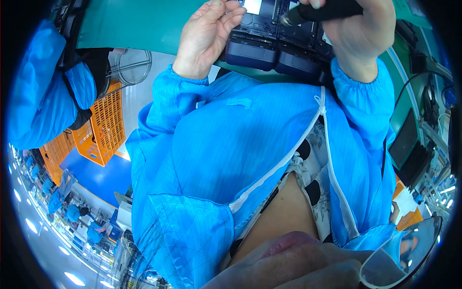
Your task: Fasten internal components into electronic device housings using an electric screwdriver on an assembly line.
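A dark plastic housing [250,52], with a second one [301,60] beside it on the right, lies on the green work surface [130,26]. At the upper left of these housings is my left hand [207,36], its fingers closed in a pinch near a bright white rectangle [252,6]. Whatever is between those fingertips is too small to make out. My right hand [365,41] grips a black-handled tool [332,10]. This tool points left, its narrow metallic tip over the housings' inner parts; its exact kind is not clear.
To the left, a person's blue sleeve [41,86] reaches close to orange plastic crates [108,120]. A round wire frame [134,65] stands by the table's edge. Cables and dark equipment [430,96] crowd the right side.
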Available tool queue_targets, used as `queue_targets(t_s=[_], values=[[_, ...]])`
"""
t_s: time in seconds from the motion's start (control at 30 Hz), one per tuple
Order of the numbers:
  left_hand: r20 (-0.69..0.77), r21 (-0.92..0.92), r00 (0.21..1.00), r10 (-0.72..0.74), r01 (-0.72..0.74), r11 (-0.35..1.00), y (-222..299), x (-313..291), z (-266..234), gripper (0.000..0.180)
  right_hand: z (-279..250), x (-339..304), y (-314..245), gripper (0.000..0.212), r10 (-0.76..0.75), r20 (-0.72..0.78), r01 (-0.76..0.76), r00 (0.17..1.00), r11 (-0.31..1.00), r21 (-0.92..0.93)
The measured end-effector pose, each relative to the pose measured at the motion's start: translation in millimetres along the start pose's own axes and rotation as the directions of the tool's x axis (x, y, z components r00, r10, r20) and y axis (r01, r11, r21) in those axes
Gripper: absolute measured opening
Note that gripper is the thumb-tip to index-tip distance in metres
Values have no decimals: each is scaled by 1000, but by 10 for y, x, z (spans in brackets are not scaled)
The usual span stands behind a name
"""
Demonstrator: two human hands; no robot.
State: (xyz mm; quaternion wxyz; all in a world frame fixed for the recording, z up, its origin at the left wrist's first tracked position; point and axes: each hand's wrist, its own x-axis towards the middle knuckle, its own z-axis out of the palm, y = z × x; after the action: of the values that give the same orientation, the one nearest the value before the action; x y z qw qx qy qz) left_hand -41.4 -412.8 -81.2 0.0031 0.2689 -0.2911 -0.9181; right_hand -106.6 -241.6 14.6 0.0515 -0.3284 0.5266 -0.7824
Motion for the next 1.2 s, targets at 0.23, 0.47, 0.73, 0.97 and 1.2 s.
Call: queue_targets(t_s=[0.23, 0.47, 0.73, 0.97, 1.2], values=[[399, 74, 916, -37, 8, 997, 109, 186, -497, 32, 277, 182, 233, 30, -62, -90, 82, 994, 967, 241], [440, 89, 895, -67, 31, 996, 85, 175, -441, 34, 360, 292, 308, 26, -78, -174, 131, 982, 939, 319], [461, 84, 887, -26, -14, 996, 90, 167, -454, 35, 395, 318, 365, 25, -114, -130, 145, 985, 953, 265], [458, 156, 889, 6, -87, 984, 66, 142, -446, 38, 375, 308, 353, 26, -96, -160, 141, 982, 943, 302], [454, 191, 891, 1, -98, 977, 61, 91, -367, 40, 350, 311, 357, 27, -111, -141, 152, 984, 935, 322]])
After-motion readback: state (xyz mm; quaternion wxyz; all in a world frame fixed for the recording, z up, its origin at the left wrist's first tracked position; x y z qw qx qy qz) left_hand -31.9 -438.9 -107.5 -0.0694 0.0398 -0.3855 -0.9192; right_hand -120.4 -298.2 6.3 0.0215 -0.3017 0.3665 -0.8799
